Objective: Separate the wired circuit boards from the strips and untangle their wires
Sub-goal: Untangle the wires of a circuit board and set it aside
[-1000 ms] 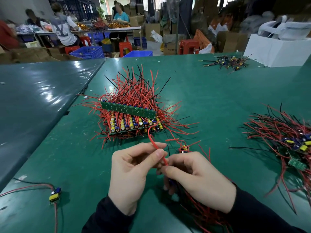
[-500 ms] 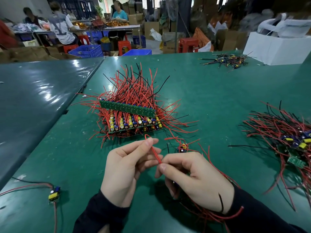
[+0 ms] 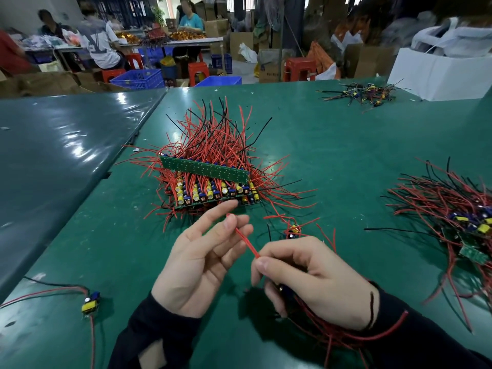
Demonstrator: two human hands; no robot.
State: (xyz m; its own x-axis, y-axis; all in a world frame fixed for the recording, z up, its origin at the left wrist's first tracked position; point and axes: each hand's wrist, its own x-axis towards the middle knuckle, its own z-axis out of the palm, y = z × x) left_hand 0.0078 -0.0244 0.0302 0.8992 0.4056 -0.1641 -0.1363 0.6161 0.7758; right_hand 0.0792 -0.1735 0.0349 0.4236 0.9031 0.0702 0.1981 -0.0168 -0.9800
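- Straighter now than a second earlier: the red wire (image 3: 246, 242), looped up toward the stack (image 3: 213, 190) before, had been drawn into a clean line, and the left hand (image 3: 202, 259) had slid out along it and loosened.
- Left hand showed fingers spread wide, palm up; only the fingertips (image 3: 231, 219) touched the wire's free end, nearer the stack.
- Right hand (image 3: 316, 283) was closed narrow, thumb and forefinger pinching the wire's near end; it also gripped a small board, mostly hidden under the fingers, so I couldn't tell how firmly.
- Key relation: the wire's long axis ran from the right-hand pinch up and left toward the stack, its tip just short of the stack's near edge. The left hand was nearer that tip.
- More red wires trailed from under the right hand back toward the sleeve, one looped over the wrist; those looked yet to be untangled.
- A loose board (image 3: 292, 231) lay just right of the stack's near corner, close to the hands.
- Room to move: bare green table (image 3: 346, 155) lay right of the stack, before the finished pile (image 3: 458, 217); a single wired board (image 3: 90, 303) sat well left and nearer than the stack.
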